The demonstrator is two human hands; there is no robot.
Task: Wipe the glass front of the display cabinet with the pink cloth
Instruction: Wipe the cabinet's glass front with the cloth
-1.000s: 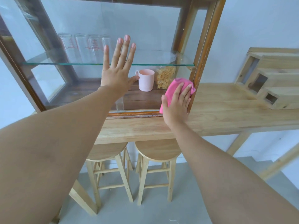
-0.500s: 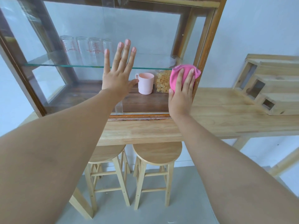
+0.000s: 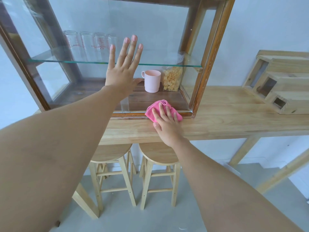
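From the head camera, a wooden-framed display cabinet with a glass front (image 3: 212,47) is seen standing on a long pale wooden counter (image 3: 225,118); the left hand (image 3: 122,71) is laid flat against the glass near its middle, fingers spread and straight, nothing being grasped. The crumpled pink cloth (image 3: 156,108) is pressed against the lower right part of the glass front, at the bottom rail of the frame and just above the counter; it is covered by the right hand (image 3: 167,124), whose fingers are stretched over it and hold it to the surface rather than being clenched round it. Inside the cabinet, a pale pink plastic mug (image 3: 152,81) is set on the dark wooden floor, just beside a clear jar of yellow pasta shapes (image 3: 172,78); a row of clear measuring glasses with red markings (image 3: 87,44) is ranged on the glass shelf (image 3: 66,61) above. Two round pale wooden stools (image 3: 158,154) are tucked under the counter; a stepped pale wooden rack (image 3: 284,84) is placed on the counter, well apart to the right.
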